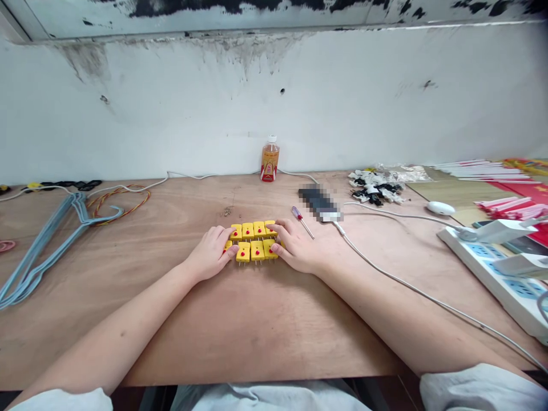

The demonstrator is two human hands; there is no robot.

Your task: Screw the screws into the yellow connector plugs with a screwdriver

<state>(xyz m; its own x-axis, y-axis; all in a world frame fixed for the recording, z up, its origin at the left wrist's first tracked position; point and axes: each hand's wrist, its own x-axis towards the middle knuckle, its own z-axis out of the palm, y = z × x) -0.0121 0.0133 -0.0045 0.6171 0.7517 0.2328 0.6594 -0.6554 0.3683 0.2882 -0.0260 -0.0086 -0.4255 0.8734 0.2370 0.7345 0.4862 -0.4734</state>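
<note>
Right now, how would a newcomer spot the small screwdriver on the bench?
On the wooden workbench, find the block of yellow plugs between the left hand and right hand. Just beyond the right hand lies a small screwdriver, the only thing there with a red handle and thin metal shaft.

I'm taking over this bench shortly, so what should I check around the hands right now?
1. Yellow plastic two-pin connectors with red dots lined up in two rows: ok.
2. Pale bare left hand and pale bare right hand both on the connectors: ok.
3. Slim red-handled steel screwdriver lying free beside the right hand: ok.
4. Small loose metal parts lying on the light wooden tabletop: ok.
5. All connector pins straight: cannot tell, the hands cover some.
</note>
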